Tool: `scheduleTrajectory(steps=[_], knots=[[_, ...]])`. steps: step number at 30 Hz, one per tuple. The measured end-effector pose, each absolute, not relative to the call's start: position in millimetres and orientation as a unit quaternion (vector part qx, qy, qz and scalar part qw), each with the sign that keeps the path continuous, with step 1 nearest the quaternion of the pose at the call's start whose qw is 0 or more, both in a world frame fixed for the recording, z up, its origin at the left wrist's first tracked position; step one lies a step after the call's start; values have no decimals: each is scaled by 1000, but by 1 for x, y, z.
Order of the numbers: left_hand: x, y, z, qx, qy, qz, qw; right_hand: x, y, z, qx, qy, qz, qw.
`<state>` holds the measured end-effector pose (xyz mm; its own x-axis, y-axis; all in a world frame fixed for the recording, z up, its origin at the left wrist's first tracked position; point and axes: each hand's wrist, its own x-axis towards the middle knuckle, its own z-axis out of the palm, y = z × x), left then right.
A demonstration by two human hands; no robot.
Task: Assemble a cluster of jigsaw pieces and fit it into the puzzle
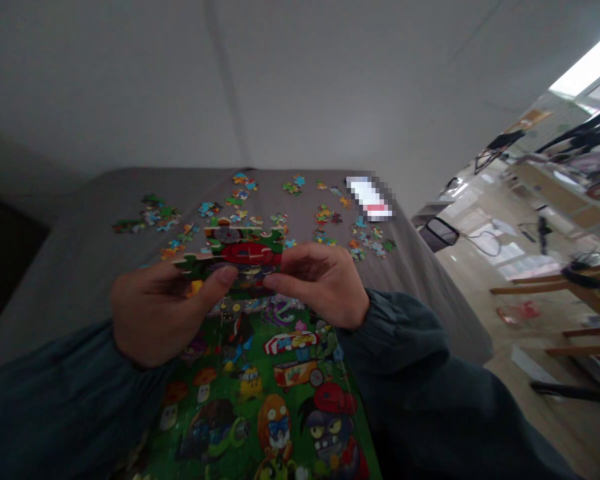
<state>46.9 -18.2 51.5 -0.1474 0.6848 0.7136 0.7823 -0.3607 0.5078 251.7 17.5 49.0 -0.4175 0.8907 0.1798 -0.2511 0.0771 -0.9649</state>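
Note:
Raised between both hands is a joined section of jigsaw puzzle (250, 253), showing a red cap, a wheel and green edges. My left hand (165, 307) pinches its left side, thumb in front. On its right side, my right hand (325, 280) grips it between thumb and fingers. Below the hands lies a picture sheet (260, 373) with cartoon plants and zombies on green, including the same red cap. My forearms partly cover the sheet's sides. The fingers behind the section are hidden.
Loose puzzle pieces (163, 217) are scattered over the grey-covered table (80, 267), with more pieces (373, 243) at the right. A blurred-out phone-like object (370, 198) lies near the back right corner. A wall stands behind. To the right are a wooden chair (595, 300) and cables on the floor.

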Motion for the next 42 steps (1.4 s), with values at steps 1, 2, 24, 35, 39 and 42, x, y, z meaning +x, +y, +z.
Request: scheduleTrajectory(steps=[1, 2, 24, 35, 39, 42], knots=[[47, -19, 52, -650, -563, -509, 48, 252, 17, 49, -283, -574, 613, 464], [48, -19, 52, -648, -562, -512, 47, 252, 17, 49, -284, -576, 609, 466], [52, -18, 61, -642, -570, -512, 38, 252, 18, 48, -268, -595, 612, 448], [53, -20, 60, -645, -564, -514, 38, 251, 16, 48, -280, -599, 611, 435], [55, -20, 61, -641, -572, -511, 28, 249, 15, 50, -279, -614, 612, 413], [55, -20, 60, -638, -576, -510, 31, 248, 13, 50, -295, -620, 605, 404]])
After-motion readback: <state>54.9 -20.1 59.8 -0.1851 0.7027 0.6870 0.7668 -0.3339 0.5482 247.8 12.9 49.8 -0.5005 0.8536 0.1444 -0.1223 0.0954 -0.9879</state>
